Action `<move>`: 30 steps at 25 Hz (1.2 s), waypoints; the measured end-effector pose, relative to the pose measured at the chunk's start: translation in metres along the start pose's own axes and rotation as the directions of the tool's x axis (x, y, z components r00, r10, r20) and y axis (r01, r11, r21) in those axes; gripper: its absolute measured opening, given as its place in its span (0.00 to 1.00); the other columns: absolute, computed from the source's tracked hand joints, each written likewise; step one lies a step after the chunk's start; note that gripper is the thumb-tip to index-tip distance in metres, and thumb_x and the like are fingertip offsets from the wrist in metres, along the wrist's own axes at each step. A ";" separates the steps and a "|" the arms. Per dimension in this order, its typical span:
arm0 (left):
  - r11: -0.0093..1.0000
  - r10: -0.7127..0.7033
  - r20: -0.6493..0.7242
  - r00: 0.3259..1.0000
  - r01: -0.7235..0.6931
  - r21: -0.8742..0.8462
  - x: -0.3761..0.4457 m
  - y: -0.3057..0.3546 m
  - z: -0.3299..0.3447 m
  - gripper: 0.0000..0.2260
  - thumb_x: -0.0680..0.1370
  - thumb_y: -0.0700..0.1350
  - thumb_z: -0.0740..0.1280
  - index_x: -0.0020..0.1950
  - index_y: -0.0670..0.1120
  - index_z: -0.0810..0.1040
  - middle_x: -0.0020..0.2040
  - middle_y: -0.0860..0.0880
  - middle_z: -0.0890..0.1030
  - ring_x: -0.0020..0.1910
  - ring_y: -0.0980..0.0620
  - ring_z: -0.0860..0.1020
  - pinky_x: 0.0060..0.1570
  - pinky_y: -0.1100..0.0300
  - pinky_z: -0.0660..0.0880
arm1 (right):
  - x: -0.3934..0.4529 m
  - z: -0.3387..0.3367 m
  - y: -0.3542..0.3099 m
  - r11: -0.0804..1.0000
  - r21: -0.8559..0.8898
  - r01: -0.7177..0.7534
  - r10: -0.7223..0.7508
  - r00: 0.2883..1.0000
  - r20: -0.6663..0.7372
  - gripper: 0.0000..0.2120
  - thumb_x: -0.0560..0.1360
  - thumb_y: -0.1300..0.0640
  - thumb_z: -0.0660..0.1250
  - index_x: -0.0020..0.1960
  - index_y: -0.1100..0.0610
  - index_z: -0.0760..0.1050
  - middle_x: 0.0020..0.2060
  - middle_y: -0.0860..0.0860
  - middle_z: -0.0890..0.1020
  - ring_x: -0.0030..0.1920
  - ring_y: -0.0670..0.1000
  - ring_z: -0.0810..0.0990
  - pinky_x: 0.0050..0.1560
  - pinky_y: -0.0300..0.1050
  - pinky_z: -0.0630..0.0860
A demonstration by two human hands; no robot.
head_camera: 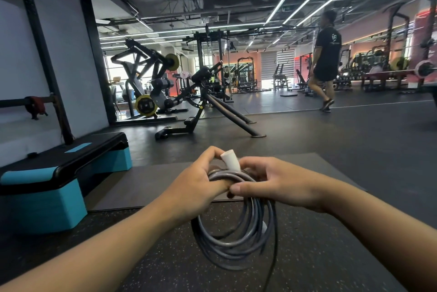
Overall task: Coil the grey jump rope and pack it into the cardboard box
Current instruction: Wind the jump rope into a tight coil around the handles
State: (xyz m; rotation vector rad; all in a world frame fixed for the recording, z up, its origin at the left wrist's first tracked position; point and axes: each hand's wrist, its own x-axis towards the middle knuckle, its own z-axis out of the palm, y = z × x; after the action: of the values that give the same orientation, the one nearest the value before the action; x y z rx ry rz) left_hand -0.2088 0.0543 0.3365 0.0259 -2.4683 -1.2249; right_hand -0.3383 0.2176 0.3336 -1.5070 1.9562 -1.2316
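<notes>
The grey jump rope (233, 242) hangs in several loops below my hands, over the dark speckled floor. A white handle (230, 160) sticks up between my hands at the top of the coil, and a second white piece shows inside the loops lower down. My left hand (196, 181) grips the top of the coil from the left. My right hand (274, 183) pinches the same bundle from the right, thumb across the strands. One thin strand trails down towards the bottom edge of the view. No cardboard box is visible.
A teal and black step platform (59, 185) stands on the left. A dark mat (153, 183) lies on the floor under my hands. Black gym machines (205, 107) stand further back. A person in black (325, 62) walks across at the right.
</notes>
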 end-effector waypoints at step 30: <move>0.723 0.026 -0.546 0.837 0.362 0.589 0.007 -0.024 -0.046 0.14 0.78 0.52 0.69 0.35 0.48 0.74 0.35 0.48 0.77 0.34 0.48 0.76 0.30 0.54 0.72 | 0.012 -0.047 0.023 0.972 -0.198 -0.128 0.075 0.964 -0.256 0.21 0.82 0.42 0.61 0.45 0.57 0.81 0.34 0.51 0.72 0.27 0.49 0.68 0.31 0.45 0.69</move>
State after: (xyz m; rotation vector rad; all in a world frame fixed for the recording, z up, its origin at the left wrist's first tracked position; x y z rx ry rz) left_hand -0.2025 0.0027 0.3454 0.7159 -2.2799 -0.2228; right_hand -0.3898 0.2264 0.3431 -1.3821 2.3636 -1.2491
